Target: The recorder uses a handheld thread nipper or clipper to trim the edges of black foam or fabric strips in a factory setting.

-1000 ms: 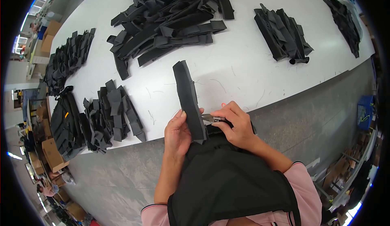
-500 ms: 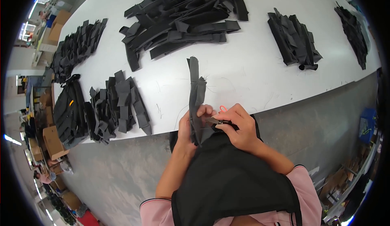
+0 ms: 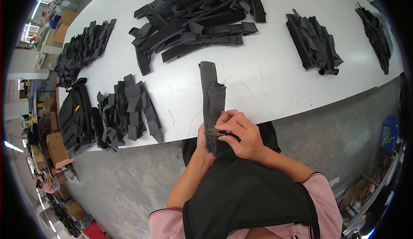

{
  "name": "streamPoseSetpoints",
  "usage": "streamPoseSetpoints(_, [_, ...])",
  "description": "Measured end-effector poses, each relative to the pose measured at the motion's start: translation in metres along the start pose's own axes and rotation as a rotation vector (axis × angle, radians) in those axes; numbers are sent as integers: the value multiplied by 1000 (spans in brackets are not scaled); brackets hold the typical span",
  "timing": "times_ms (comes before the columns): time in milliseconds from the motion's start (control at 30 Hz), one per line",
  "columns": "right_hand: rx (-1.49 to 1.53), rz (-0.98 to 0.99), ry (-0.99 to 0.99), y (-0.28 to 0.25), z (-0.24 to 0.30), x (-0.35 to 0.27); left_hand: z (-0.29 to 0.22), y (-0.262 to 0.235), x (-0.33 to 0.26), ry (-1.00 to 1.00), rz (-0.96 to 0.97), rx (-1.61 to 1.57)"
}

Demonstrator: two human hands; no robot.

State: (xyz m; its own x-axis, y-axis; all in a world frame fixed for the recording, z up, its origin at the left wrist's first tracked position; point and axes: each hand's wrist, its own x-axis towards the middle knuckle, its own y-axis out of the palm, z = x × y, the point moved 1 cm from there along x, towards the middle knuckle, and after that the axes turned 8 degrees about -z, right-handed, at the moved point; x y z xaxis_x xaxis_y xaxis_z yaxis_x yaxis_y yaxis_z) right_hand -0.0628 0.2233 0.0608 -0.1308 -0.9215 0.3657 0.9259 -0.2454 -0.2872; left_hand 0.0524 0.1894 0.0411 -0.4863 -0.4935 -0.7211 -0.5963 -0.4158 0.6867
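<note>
While the left forearm slants upward from the lower edge, the left hand (image 3: 202, 148) is closed around the near part of a long, flat, dark grey fabric strip (image 3: 213, 98), holding it from the left side. Most of its fingers are hidden behind the cloth, so I cannot tell how they are bent. The right hand (image 3: 241, 135) is at the other side, its fingers curled and its thumb extended toward the left; they pinch a small, pointed metal snipper with dark handles (image 3: 211, 132). Its blades point left, across the strip; whether they touch the cloth, I cannot tell. The strip's far end is over the white table (image 3: 262, 88), and its near end is beside the black cloth apron (image 3: 249, 191). Beyond it lies a large, loose heap of black fabric strips (image 3: 185, 26).
</note>
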Motion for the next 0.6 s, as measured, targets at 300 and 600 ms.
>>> streamPoseSetpoints(300, [-79, -32, 27, 1, 6, -4, 3, 3, 6, 86, 257, 39])
streamPoseSetpoints(600, [-99, -96, -63, -7, 1, -2, 5, 6, 3, 22, 228, -6])
